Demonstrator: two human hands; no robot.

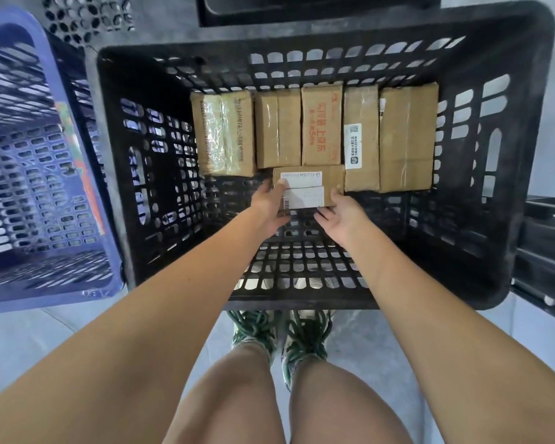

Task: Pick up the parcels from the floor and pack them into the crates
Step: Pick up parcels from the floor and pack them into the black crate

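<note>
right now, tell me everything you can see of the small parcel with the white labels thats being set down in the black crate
The small parcel is a flat brown cardboard box with two white labels on top, one bearing a barcode. It lies crosswise inside the black crate, in front of a row of five brown parcels, close against them. The left hand grips its left end; the right hand's fingers touch its right end.

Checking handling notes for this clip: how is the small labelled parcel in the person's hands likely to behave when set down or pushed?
The small labelled parcel looks like stiff cardboard, so it should hold shape. The left hand alone grips it, suggesting it is light. Flat sides mean it likely slides rather than rolls on the black crate floor.
</note>
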